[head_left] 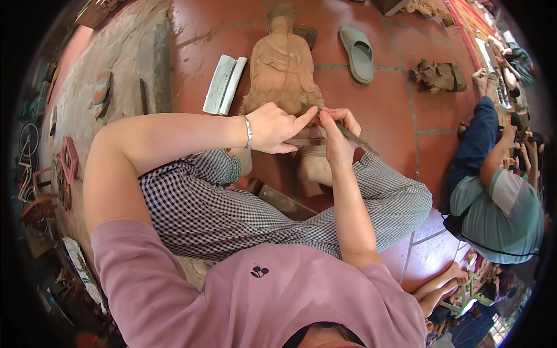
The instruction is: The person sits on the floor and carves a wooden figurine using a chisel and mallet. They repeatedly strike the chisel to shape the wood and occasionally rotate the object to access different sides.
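Observation:
A brown carved wooden statue of a robed, seated figure [282,66] lies on the tiled floor in front of me, its wide base toward me. At that base my right hand [341,136] is closed around a thin dark carving chisel [357,139], whose far end sticks out to the right past my fingers. Just left of it, my left hand [278,129] has its index finger stretched toward the chisel's working end and its thumb apart. Whether that fingertip touches the chisel or the wood I cannot tell. Below the left hand is a flat dark bar [306,141].
A white curved strip [223,86] lies left of the statue. To its right are a grey-green slipper [357,53] and a rough wood chunk [438,76]. A worn stone slab [125,69] borders the left side. Another person [493,197] sits at the right.

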A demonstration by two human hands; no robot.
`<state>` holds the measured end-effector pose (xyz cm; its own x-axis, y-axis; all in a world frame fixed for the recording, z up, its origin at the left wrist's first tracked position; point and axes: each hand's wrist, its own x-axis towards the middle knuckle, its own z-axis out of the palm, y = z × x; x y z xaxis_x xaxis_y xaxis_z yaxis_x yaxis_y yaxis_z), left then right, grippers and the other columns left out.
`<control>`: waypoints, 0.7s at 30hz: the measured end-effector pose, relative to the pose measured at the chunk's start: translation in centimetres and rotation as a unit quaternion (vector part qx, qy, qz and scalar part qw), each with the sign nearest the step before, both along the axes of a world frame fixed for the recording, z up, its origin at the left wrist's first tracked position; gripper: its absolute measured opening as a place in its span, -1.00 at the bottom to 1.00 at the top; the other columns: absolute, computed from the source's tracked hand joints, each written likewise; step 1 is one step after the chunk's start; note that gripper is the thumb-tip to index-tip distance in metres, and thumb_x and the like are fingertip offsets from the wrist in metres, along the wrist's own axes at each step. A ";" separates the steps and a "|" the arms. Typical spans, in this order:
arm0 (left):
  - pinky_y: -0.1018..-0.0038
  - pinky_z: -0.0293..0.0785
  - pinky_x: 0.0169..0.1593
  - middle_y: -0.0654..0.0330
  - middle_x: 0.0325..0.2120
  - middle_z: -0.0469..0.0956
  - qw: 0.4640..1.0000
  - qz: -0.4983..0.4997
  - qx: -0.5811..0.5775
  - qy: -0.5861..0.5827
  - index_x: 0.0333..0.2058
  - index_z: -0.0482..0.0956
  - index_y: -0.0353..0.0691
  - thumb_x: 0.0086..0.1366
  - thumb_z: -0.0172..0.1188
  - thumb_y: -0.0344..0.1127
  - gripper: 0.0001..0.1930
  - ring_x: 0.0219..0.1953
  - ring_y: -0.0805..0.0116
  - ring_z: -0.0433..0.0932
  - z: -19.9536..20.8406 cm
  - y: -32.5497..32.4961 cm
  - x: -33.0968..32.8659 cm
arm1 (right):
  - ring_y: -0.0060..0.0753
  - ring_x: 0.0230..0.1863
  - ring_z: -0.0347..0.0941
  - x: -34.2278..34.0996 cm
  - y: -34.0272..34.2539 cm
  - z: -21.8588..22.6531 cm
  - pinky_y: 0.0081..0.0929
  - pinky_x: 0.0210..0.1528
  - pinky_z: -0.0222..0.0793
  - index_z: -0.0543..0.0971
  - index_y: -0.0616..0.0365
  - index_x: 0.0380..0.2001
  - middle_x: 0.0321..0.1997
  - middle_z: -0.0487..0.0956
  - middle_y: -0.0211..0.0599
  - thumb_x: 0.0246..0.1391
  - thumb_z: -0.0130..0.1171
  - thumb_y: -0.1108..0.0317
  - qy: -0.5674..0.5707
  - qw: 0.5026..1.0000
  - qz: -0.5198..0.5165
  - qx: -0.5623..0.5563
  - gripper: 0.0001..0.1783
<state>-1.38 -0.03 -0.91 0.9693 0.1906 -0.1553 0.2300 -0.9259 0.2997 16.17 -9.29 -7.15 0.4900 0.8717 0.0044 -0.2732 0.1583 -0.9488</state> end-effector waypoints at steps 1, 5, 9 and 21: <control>0.27 0.56 -0.44 0.05 -0.53 0.60 1.000 0.014 -0.005 -0.014 0.40 -0.14 -0.44 0.17 0.29 0.01 0.06 -0.50 0.08 0.63 0.2 0.0 0.1 | -0.52 -0.24 0.56 0.3 0.6 0.6 -0.54 -0.14 0.51 0.52 0.29 -0.43 -0.23 0.61 -0.20 0.14 0.27 0.53 0.005 1.000 0.007 -0.003 -0.88; 0.27 0.56 -0.44 0.08 -0.52 0.61 0.999 0.028 -0.003 0.024 0.41 -0.11 -0.40 0.18 0.28 0.02 0.03 -0.50 0.10 0.63 0.7 0.3 0.4 | -0.49 -0.24 0.57 -0.1 0.2 -0.2 -0.51 -0.11 0.53 0.50 0.28 -0.43 -0.22 0.60 -0.19 0.16 0.23 0.56 0.029 1.000 -0.002 -0.008 -0.89; 0.27 0.55 -0.45 0.07 -0.51 0.61 1.000 -0.005 0.005 -0.003 0.42 -0.17 -0.39 0.20 0.25 0.05 0.05 -0.51 0.12 0.63 0.1 0.1 0.4 | -0.36 -0.25 0.62 0.4 -0.4 -0.3 -0.41 -0.10 0.61 0.49 0.26 -0.43 -0.21 0.60 -0.16 0.17 0.22 0.55 0.108 0.994 0.013 0.003 -0.88; 0.26 0.53 -0.46 0.04 -0.58 0.60 0.997 0.011 0.035 0.075 0.33 0.07 -0.52 0.16 0.22 0.24 0.04 -0.56 0.09 0.62 0.7 0.9 0.6 | -0.30 -0.30 0.63 1.4 -1.9 -2.9 -0.47 -0.30 0.59 0.49 0.12 -0.39 -0.32 0.63 -0.25 0.24 0.17 0.37 0.321 0.942 -0.074 -0.056 -0.87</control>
<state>-0.74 0.89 -0.18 0.9316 0.2276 -0.2834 0.2887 -0.9371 0.1962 17.54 -11.18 -10.02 0.4761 0.7712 -0.4225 -0.7799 0.1484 -0.6081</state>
